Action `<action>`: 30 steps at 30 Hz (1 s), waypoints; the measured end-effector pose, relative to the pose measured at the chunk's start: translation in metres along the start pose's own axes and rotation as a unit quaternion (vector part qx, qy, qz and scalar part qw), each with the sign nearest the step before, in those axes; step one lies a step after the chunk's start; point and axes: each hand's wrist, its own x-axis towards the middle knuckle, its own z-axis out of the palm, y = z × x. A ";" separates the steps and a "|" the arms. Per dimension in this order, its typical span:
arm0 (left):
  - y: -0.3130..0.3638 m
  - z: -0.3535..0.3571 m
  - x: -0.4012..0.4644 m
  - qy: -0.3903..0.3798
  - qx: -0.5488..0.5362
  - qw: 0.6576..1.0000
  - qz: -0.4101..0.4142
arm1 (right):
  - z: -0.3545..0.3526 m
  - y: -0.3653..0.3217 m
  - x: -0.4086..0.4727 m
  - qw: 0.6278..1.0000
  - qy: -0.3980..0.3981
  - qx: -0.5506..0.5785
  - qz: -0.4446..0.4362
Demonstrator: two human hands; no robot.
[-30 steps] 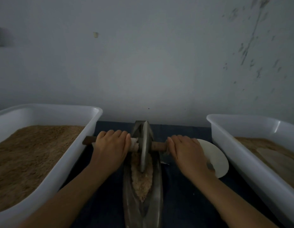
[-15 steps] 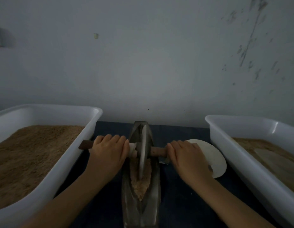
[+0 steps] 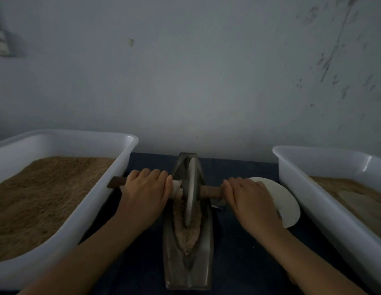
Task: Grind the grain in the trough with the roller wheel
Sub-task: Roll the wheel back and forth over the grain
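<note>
A narrow, boat-shaped metal trough (image 3: 206,248) lies lengthwise in front of me on the dark table. Pale brown grain (image 3: 188,235) fills its groove. A grey metal roller wheel (image 3: 190,188) stands upright in the groove, toward the far half. A wooden axle (image 3: 210,191) runs through the wheel. My left hand (image 3: 147,194) grips the axle's left side, palm down. My right hand (image 3: 249,201) grips the right side the same way. The axle's dark left tip (image 3: 116,182) sticks out past my left hand.
A white plastic tub (image 3: 78,216) of brown ground grain stands at the left. Another white tub (image 3: 308,201) with brown grain stands at the right. A white curved scraper (image 3: 285,205) lies on the table under my right hand. A grey wall rises just behind the table.
The wheel rolled slightly toward me half a second ago and has now gone back toward the far end. Both hands keep their grip on the axle.
</note>
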 end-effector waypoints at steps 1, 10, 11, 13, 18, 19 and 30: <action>-0.001 0.005 0.005 -0.013 0.007 1.000 0.000 | 0.006 0.003 0.006 1.000 -0.007 -0.004 0.008; -0.006 0.018 0.029 -0.062 0.054 0.997 -0.011 | 0.024 0.010 0.033 0.999 0.042 0.015 0.026; -0.004 0.016 0.025 -0.062 0.051 0.997 -0.010 | 0.022 0.010 0.030 0.999 0.029 0.013 0.026; 0.000 0.009 0.017 -0.051 0.024 0.998 -0.006 | 0.017 0.010 0.021 1.000 0.000 0.012 0.019; 0.004 -0.013 -0.007 -0.003 -0.015 1.000 0.020 | -0.009 0.000 -0.007 0.999 -0.040 0.004 0.007; 0.006 -0.016 -0.011 0.000 -0.016 1.000 0.020 | -0.014 -0.001 -0.011 0.999 -0.050 -0.001 0.004; 0.003 -0.011 -0.007 0.019 -0.027 0.999 0.019 | -0.014 0.000 -0.005 0.998 -0.062 -0.005 -0.013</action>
